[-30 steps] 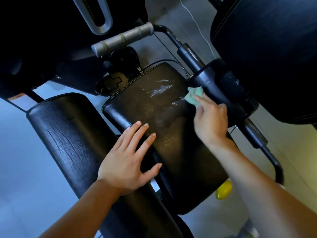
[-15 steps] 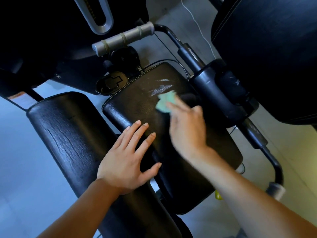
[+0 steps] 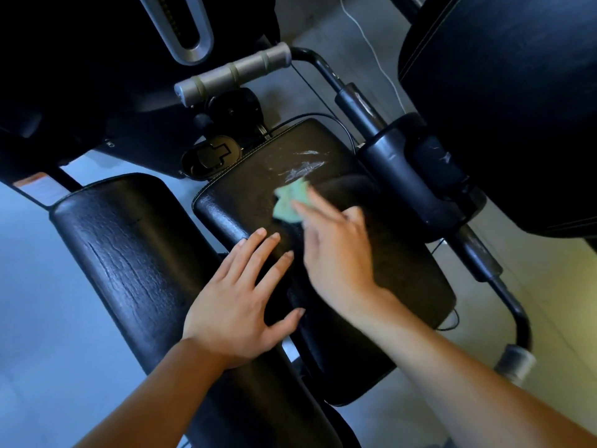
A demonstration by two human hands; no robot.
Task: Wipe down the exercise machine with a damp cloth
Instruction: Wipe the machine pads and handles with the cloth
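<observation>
Head view: right hand (image 3: 336, 250) is pressing a small crumpled pale-green cloth (image 3: 290, 202) onto the black stitched vinyl seat pad (image 3: 403, 279), cloth sitting near the pad's far-left part, just below the whitish scuff streaks (image 3: 303, 169). Hand and cloth are motion-blurred, so whether the fingers are pinching the cloth or just pushing it flat, cannot tell. Left hand (image 3: 239, 295) is lying flat, fingers straight and spread, gripping nothing, bridging the pad's left edge and the long black cracked vinyl roller pad (image 3: 122, 253) beside it.

Risks as I'm reading it:
- Cloth is small and barely under the fingertips; a fast stroke is likely leaving it behind or flicking it off the pad's far edge toward the black oval plastic knob cover (image 3: 210, 156).
- White streaks may be wear, not dirt; scrubbing harder is probably just lifting more vinyl.
- Right hand is sweeping close to the left fingertips; a collision is stalling the stroke.
- Damp pad under a bracing palm: slipping is possible.
- Cracked roller pad is likely soaking up moisture if wiped wet.
</observation>
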